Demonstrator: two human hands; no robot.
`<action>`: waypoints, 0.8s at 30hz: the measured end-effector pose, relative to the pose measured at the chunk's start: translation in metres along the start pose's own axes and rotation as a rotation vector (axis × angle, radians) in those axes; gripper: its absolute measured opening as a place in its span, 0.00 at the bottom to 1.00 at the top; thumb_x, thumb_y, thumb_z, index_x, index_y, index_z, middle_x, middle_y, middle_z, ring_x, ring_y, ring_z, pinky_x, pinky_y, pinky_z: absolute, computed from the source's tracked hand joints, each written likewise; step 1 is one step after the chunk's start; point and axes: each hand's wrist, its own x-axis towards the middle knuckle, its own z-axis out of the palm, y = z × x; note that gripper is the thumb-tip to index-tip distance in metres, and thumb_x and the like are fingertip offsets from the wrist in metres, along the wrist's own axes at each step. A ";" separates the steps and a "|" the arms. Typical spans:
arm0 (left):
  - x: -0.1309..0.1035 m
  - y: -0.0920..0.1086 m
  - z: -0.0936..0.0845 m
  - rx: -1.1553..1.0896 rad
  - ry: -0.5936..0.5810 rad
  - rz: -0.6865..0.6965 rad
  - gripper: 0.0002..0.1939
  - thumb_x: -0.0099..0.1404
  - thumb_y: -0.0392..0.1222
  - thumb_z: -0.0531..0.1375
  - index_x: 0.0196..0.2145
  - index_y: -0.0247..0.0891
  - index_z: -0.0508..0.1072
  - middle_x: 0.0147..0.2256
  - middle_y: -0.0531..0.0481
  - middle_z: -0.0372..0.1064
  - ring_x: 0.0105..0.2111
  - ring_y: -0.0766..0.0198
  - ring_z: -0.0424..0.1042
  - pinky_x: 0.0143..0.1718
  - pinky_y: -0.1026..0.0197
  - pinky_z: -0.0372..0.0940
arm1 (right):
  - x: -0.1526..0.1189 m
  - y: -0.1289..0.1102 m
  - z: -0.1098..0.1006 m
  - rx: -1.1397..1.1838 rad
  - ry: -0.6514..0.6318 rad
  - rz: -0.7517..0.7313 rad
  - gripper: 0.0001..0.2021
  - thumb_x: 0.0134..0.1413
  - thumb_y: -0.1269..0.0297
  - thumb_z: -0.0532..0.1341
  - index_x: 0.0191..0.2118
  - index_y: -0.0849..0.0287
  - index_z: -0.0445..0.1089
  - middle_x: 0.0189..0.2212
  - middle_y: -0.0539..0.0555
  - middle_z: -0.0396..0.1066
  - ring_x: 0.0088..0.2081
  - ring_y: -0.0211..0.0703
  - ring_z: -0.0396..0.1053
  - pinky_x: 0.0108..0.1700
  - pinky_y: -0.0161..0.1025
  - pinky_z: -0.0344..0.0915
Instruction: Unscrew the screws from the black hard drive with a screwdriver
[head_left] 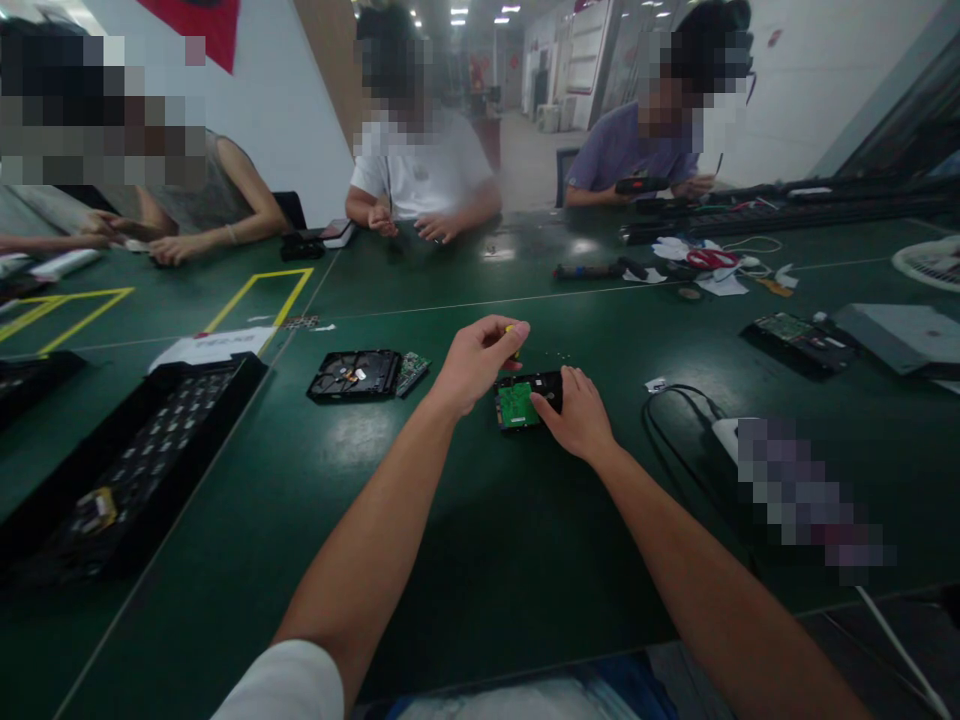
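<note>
A hard drive point(547, 384) lies on the table in front of me, its green circuit board point(516, 405) facing up. My right hand point(581, 412) grips its right end, with the thumb on top of the board side and the fingers at the far edge. Above its left part, my left hand point(484, 365) is closed around a yellow screwdriver point(513, 332); only a bit of the handle shows and its tip is hidden. Several tiny screws point(559, 356) are scattered just beyond the drive.
Left of my hands lie an opened drive casing point(356, 375) and a loose circuit board point(412, 373). A long black tray point(225, 400) stands farther left. At right are a cable point(652, 430), another drive point(801, 342) and a grey box point(907, 335). Several people sit across the green table point(480, 560).
</note>
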 end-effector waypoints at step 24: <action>0.000 -0.002 -0.001 0.132 0.084 0.034 0.19 0.58 0.53 0.73 0.34 0.38 0.72 0.31 0.52 0.70 0.28 0.69 0.68 0.27 0.65 0.69 | 0.000 -0.001 -0.001 0.014 -0.018 0.017 0.42 0.67 0.39 0.51 0.71 0.72 0.54 0.69 0.71 0.58 0.72 0.65 0.53 0.72 0.60 0.50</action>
